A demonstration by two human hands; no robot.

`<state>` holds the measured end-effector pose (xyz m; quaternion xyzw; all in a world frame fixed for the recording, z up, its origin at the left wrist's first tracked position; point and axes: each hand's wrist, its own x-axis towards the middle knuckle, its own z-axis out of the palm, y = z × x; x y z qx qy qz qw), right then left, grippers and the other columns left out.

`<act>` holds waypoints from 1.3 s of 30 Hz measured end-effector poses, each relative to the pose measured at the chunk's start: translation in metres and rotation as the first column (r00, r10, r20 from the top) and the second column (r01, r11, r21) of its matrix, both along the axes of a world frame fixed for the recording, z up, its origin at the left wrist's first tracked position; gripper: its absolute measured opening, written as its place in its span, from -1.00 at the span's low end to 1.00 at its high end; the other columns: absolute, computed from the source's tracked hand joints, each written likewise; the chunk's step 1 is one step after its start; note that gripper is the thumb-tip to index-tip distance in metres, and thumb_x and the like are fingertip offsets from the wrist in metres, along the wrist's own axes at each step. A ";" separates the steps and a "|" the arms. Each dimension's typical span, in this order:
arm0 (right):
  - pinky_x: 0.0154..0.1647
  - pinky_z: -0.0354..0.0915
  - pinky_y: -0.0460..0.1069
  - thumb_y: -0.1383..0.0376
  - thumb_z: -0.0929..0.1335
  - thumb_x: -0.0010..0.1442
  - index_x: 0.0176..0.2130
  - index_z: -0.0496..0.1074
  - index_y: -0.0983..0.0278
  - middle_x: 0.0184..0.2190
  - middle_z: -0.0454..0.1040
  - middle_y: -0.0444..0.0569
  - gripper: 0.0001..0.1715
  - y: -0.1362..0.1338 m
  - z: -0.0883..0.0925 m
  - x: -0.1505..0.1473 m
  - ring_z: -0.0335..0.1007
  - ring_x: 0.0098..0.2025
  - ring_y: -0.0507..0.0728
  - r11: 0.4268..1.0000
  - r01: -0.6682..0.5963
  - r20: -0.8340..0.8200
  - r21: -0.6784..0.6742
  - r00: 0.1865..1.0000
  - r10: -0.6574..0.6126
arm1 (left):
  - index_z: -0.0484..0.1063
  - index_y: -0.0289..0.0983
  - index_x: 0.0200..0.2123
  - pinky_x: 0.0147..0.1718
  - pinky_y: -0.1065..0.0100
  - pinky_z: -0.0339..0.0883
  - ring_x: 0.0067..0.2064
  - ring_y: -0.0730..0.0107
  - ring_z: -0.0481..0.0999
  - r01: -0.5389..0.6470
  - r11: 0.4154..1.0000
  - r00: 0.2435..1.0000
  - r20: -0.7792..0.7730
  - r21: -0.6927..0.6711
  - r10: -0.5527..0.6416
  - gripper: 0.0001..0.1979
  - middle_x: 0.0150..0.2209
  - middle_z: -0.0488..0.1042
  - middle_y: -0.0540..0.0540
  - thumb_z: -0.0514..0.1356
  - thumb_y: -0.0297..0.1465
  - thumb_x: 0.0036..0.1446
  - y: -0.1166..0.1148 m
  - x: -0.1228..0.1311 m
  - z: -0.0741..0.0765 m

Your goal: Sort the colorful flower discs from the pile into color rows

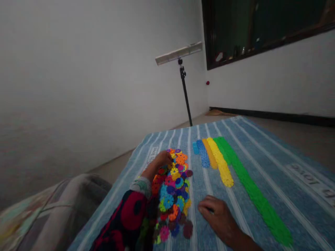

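Red-patched dark sleeve [131, 214]; right hand [220, 217] curls over open blue, white-striped cloth [217, 184]; left hand [162, 159] at upper-left edge of multicoloured toothed-disc heap [171, 190], pieces overlapping; both grips indeterminable.

The fingertips of the left hand [164, 159] are lost among the notched discs [174, 180], and whether they grip one cannot be told. The dark patterned sleeve [128, 212], cut off below, hides part of that pile. The curled fingers of the right hand [219, 214] conceal whatever they may hold; its forearm [243, 241] leaves at the bottom edge. The foot of the light stand [186, 96] is hidden behind the striped cloth [261, 146]. Small objects at the cropped window [288, 21] are too blurred to name.
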<state>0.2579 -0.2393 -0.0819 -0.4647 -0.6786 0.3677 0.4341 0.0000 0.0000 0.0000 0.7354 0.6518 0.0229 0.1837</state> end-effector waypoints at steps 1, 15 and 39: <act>-0.28 0.24 -0.04 0.29 0.26 0.18 -0.46 0.51 0.30 -0.46 0.47 -0.02 -0.71 0.000 0.001 0.000 0.42 -0.35 0.09 1.000 -0.002 0.001 0.003 1.000 0.002 | 0.62 -0.32 -0.48 -0.50 0.48 0.14 -0.45 0.45 0.39 -0.009 1.000 1.000 -0.002 0.006 0.009 -0.83 -0.57 0.48 0.05 0.30 -0.46 -0.27 -0.001 0.000 0.000; -0.32 0.23 -0.05 0.29 0.26 0.18 -0.48 0.49 0.27 -0.49 0.44 -0.06 -0.71 -0.002 0.006 0.002 0.41 -0.38 0.07 1.000 -0.020 -0.029 0.003 0.999 0.020 | 0.55 -0.31 -0.57 -0.50 0.50 0.15 -0.48 0.49 0.36 0.131 0.986 0.991 0.050 -0.105 -0.127 -0.95 -0.63 0.41 0.07 0.29 -0.48 -0.25 -0.040 0.026 0.023; -0.33 0.22 -0.07 0.33 0.28 0.18 -0.49 0.49 0.26 -0.50 0.44 -0.08 -0.73 -0.001 0.006 0.002 0.40 -0.39 0.05 1.000 -0.010 -0.012 0.029 1.000 0.010 | 0.44 -0.29 -0.53 -0.46 0.44 0.18 -0.49 0.47 0.34 0.103 0.975 0.972 0.228 -0.197 -0.057 -0.83 -0.58 0.40 0.09 0.30 -0.51 -0.34 -0.072 0.020 0.005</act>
